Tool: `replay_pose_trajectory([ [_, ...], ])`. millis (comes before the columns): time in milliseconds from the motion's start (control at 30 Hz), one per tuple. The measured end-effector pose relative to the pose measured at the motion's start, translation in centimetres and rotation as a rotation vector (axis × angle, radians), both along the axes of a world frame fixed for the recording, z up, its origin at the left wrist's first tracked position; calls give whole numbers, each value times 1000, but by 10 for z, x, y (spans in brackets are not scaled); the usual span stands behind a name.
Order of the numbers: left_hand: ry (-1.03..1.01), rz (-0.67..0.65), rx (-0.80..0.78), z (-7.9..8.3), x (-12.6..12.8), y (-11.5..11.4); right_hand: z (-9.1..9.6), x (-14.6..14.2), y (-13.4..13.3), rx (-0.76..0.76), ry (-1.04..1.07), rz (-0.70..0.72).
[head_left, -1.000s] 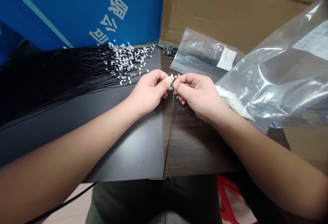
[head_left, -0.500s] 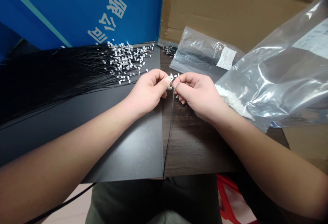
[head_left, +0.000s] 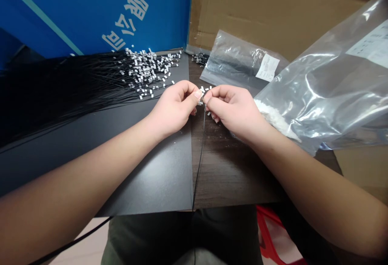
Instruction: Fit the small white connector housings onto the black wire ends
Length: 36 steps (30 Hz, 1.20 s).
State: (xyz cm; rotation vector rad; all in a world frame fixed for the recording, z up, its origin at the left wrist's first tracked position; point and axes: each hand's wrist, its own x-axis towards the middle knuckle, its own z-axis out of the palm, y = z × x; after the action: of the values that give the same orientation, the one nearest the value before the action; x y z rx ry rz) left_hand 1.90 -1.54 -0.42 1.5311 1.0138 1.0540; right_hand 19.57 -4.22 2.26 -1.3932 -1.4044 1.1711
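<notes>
Over the middle of the table my left hand and my right hand meet at the fingertips. A thin black cable runs from my right hand's pinch down over the table's front edge. Thumb and forefinger of my left hand are pinched at the cable's upper end; the tiny piece between them is mostly covered. Small white connector housings lie on the table just behind and beneath my fingers.
Black cables with white ends are heaped at the left. A flat clear bag with a label lies behind my hands. At the right stands a large clear bag holding white pieces. Blue board and cardboard border the back.
Almost nothing differs. Both hands keep the same pinch at the cable end, and the whole view has shifted very slightly.
</notes>
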Motion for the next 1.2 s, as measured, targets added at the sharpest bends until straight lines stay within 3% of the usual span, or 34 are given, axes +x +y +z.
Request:
replay_pose_trajectory([
  [1200, 212, -24, 207, 0, -4, 3, -4, 5, 2, -17, -57, 48],
])
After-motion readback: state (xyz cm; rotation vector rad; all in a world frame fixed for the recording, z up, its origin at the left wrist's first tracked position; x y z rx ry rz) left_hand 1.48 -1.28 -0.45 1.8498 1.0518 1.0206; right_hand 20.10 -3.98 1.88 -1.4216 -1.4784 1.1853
